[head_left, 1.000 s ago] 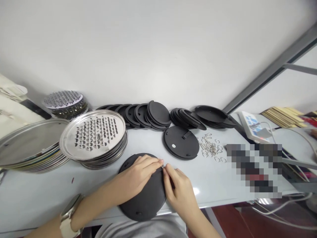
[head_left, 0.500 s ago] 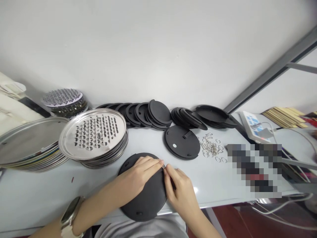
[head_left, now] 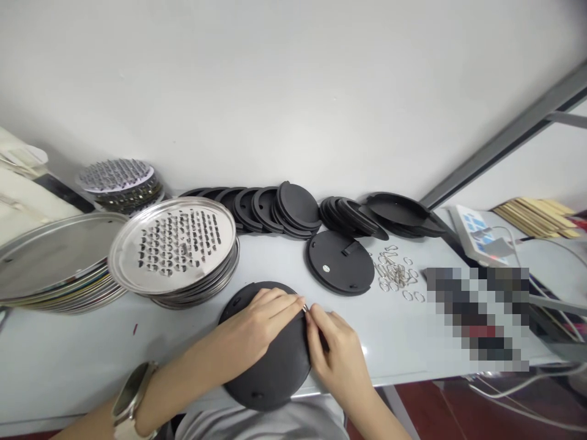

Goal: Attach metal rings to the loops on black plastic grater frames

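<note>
A round black disc lies on the table in front of me, its edge running past the table's front edge. My left hand rests flat across its upper part, holding it down, with a wristwatch on that wrist. My right hand sits at the disc's right rim. Its thumb and fingers pinch a small metal ring at the rim, close to my left fingertips. Most of the ring is hidden by my fingers.
Stacks of perforated steel grater plates and plain steel discs stand at left. Black discs lean along the wall. A black disc with a strap and loose metal rings lie at right, beside a pixelated patch.
My head view has drifted a little, shifting the table items slightly. My hands stay at the disc's rim, with the metal ring still pinched between them.
</note>
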`<state>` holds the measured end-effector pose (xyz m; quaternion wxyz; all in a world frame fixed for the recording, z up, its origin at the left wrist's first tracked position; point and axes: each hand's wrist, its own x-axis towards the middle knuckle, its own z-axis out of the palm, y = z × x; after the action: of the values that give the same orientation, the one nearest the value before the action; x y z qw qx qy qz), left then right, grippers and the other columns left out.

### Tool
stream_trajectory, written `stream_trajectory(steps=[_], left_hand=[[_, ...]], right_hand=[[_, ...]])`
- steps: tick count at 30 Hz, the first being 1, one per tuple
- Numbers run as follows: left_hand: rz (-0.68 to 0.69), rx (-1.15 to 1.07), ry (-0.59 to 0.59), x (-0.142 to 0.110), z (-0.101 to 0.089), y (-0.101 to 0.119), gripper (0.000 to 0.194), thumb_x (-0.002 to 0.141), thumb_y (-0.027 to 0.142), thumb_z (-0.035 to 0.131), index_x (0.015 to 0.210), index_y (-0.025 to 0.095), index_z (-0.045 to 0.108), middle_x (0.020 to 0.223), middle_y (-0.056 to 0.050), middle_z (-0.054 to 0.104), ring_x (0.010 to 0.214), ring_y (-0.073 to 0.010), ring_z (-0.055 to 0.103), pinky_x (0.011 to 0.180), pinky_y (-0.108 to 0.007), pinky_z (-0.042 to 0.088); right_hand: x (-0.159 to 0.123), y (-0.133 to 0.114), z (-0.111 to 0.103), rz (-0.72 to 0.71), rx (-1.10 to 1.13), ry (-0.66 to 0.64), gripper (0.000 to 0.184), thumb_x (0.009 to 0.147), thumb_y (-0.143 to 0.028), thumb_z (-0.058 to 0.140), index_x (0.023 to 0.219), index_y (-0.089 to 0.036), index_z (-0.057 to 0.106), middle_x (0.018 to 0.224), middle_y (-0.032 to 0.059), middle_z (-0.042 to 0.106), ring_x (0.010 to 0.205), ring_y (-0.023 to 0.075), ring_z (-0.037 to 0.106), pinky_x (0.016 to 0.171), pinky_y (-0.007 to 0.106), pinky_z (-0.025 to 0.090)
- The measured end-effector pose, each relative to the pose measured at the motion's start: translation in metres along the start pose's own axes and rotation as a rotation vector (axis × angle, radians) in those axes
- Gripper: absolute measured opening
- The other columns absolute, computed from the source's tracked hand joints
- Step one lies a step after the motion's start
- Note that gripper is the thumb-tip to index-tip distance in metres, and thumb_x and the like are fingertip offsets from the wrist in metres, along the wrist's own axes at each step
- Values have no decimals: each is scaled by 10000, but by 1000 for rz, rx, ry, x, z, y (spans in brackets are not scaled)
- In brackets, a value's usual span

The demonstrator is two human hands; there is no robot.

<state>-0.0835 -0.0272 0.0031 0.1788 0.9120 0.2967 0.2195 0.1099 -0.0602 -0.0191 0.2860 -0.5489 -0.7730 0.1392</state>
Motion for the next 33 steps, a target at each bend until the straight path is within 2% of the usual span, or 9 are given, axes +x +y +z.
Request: stream_trajectory(steps=[11,17,25,33], left_hand=[[29,77,-87,0,-2,0,515,890,-18,357,1390,101,383,1297,-109,535,1214,-235,454,1060,-421,409],[9,62,-90,-1,-2,1,571,872,-32,350,1419,131,346,1323,-100,520,1218,-239,446,1062,-453,399],[-11,-22,-58,2,-7,4,516,888,-10,363,1371,169,404,1238,-83,568,1162,-230,500,1022,-442,431],[-50,-60,-85,4,-8,4,584,856,-47,401,1379,214,411,1338,-49,522,1237,-199,446,1066,-386,400]], right_hand=[[-4,2,1,20,11,3,210,962,-173,364,759,-226,378,616,-18,465,590,167,458,592,272,332],[-4,3,0,45,69,-14,216,978,-211,358,763,-226,366,619,-22,439,604,165,463,569,269,312],[-9,3,-1,41,129,-37,234,976,-213,373,745,-222,337,621,-34,418,582,137,440,561,253,300],[-9,5,0,51,118,-27,253,955,-202,404,719,-220,316,600,-47,393,561,119,427,550,241,296]])
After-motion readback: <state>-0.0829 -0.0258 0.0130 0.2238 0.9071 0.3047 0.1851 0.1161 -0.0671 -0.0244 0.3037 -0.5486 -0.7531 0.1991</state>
